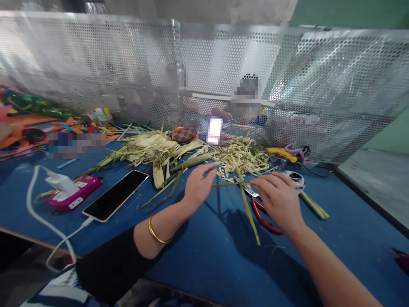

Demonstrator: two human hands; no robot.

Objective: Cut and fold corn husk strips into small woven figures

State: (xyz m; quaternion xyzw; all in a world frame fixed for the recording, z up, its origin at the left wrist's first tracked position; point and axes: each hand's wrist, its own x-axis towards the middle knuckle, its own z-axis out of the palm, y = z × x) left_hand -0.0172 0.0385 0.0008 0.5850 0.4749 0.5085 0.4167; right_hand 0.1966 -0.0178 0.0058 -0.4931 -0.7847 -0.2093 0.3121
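My right hand (278, 201) pinches a thin green-yellow leaf strip (228, 184) near its right end. A second long strip (249, 209) crosses it and hangs down toward the table's front. My left hand (198, 184) is beside the left end of the thin strip, its fingers loosely stretched and slightly apart. That strip's left end meets the edge of the left hand; its contact there is partly hidden. Beneath the right hand lie scissors with red handles (263, 217), their blades partly covered by the strips.
A pile of shredded strips (243, 155) and a heap of dried husk leaves (147, 147) lie behind the hands. To the left are a phone (115, 196) and a pink power strip (75, 194). A yellow-handled tool (283, 153) sits before the perforated metal screen (220, 55).
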